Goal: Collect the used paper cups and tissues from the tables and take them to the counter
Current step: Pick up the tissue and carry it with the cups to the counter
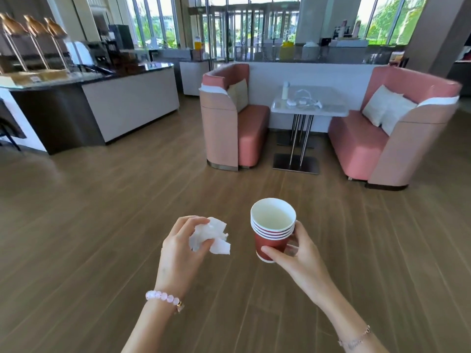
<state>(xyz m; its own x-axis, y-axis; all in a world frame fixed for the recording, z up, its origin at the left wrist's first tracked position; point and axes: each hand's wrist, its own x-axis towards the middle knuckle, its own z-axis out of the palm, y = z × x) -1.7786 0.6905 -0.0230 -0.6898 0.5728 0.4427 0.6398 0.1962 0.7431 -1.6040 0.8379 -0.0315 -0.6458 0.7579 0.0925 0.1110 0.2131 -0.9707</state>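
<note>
Your left hand (pixel 178 240) sits low at 7 o'clock, with thumb and fingers pinching a crumpled white tissue (pixel 211 236). Part of the tissue is tucked into your palm, so you cannot see how much of it there is. A loose flap sticks out toward 3 o'clock.

Your right hand (pixel 298 253) is at 5 o'clock, wrapped round a nested stack of red cups (pixel 271 240). The thumb lies across the near side close to the base and the fingers are hidden behind the stack. The cups stand nearly upright, tipped slightly toward you, and their white rims show as close bands. Only the top cup's pale inside shows. Tissue and cups are apart, over the wood floor (pixel 102 225).

A bead bracelet (pixel 163 296) circles your left wrist and a thin chain (pixel 356 337) your right. Both forearms are cut off by the bottom edge.

At 1 o'clock, well away, a pale booth bench (pixel 328 108) stands between two pink sofas (pixel 229 123). A slim white upright thing (pixel 285 90) stands at its 9 o'clock side. It is too small and blurred to name. Just beside it lie white scraps (pixel 304 99), which could be paper or something else.

At 10 o'clock the long bench (pixel 132 98) runs off the left edge. Its dark top carries machines and gold lamps that are smeared by blur.
</note>
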